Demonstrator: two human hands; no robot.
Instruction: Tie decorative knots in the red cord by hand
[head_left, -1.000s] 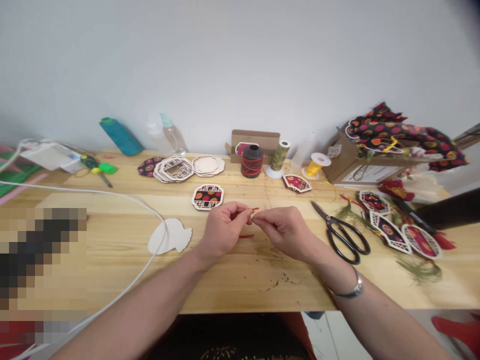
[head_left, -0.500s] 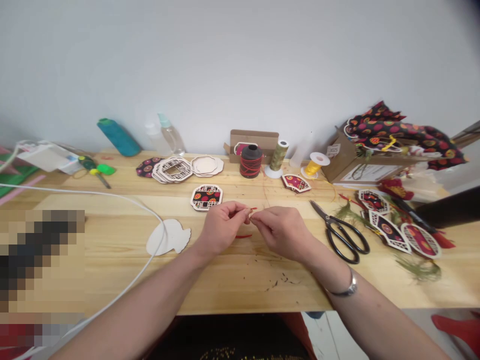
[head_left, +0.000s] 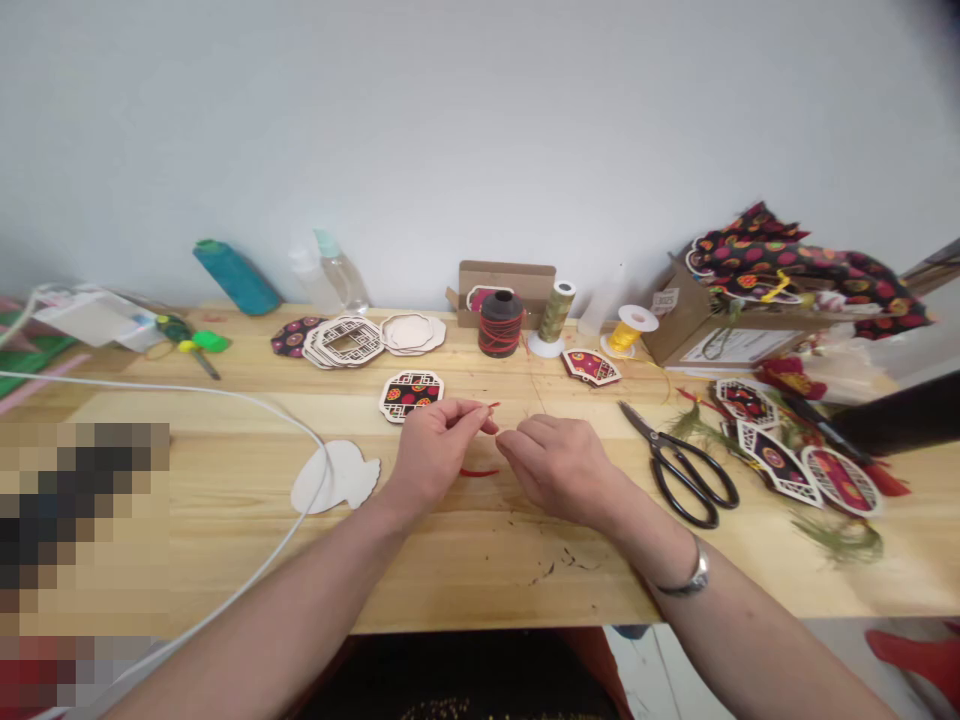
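Note:
Thumb and forefinger of my left hand (head_left: pixel 439 445) pinch a thin red cord (head_left: pixel 478 473). A short tip of it pokes up above the fingertips, and a curved length shows below them. My right hand (head_left: pixel 559 465) is closed just beside it, a small gap away, with its fingertips pressed together. Whatever lies between those fingers is hidden. Behind my left hand lies an octagonal ornament (head_left: pixel 410 396) with a lattice frame over patterned fabric. To the right of my right hand rest black-handled scissors (head_left: pixel 675 470), blades pointing away.
A white gourd-like cutout (head_left: pixel 337 477) lies at left under a white cable (head_left: pixel 292 420). Along the wall stand a spool of red cord (head_left: pixel 501 325), a green spool (head_left: pixel 557 315), a yellow spool (head_left: pixel 624 335) and stacked wooden frames (head_left: pixel 345 342). A cardboard box (head_left: pixel 720 320) and finished ornaments (head_left: pixel 780 465) occupy the right.
My fingertips, which met at the red cord, have come apart. My left hand has shifted slightly left and up with the cord; my right hand is nearly where it was.

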